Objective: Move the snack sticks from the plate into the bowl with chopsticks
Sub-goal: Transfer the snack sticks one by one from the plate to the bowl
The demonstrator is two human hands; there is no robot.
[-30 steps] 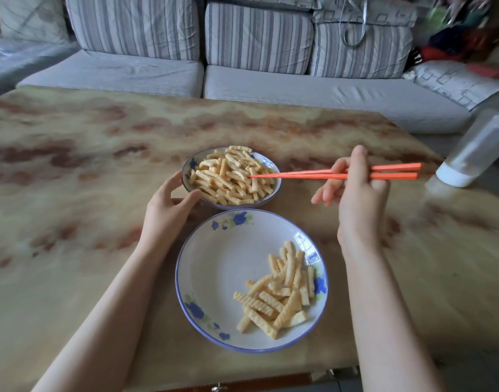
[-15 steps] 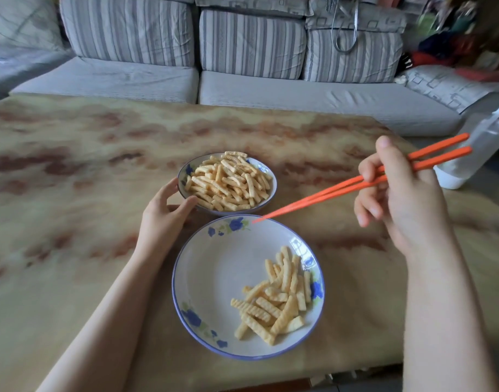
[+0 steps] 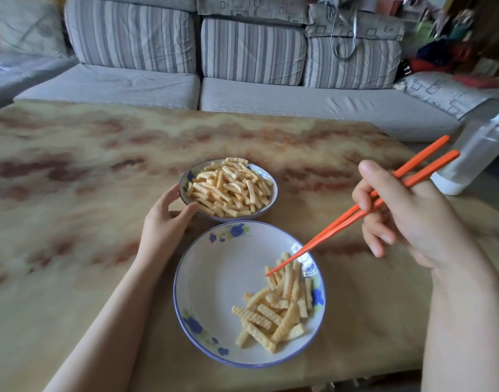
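Nearest the person, just below and inside the right hand (image 3: 412, 222), lay the plate (image 3: 214, 278), a shallow white dish with a blue rim. The snack sticks (image 3: 273, 309) left on it were heaped on the side toward that hand; the side toward the left forearm was bare. The right hand was closed around the orange chopsticks (image 3: 353, 219), whose tips were drawn together and empty, resting at the far edge of the heap. The sticks looked light, dry, stiff and ridged, so they would probably grip well yet snap if pinched hard. One would best be taken across its middle, starting with a loose upright one at the far edge of the heap, not one pinned beneath others.

The plate's low rim offered little obstruction, and the bare half gave room to drag a stick clear. Beyond the plate, almost touching its far rim, stood the bowl (image 3: 272, 199), heaped nearly to the brim with sticks; a careless drop might roll off, so the middle seemed safest. The left hand (image 3: 165, 222) cupped the bowl's near-left wall, thumb and fingers loosely curled against it. The path between the dishes was short and open. Further out, past the right hand, a clear bottle (image 3: 474, 159) stood close to the chopsticks' upper ends, the one thing to mind on a backswing.
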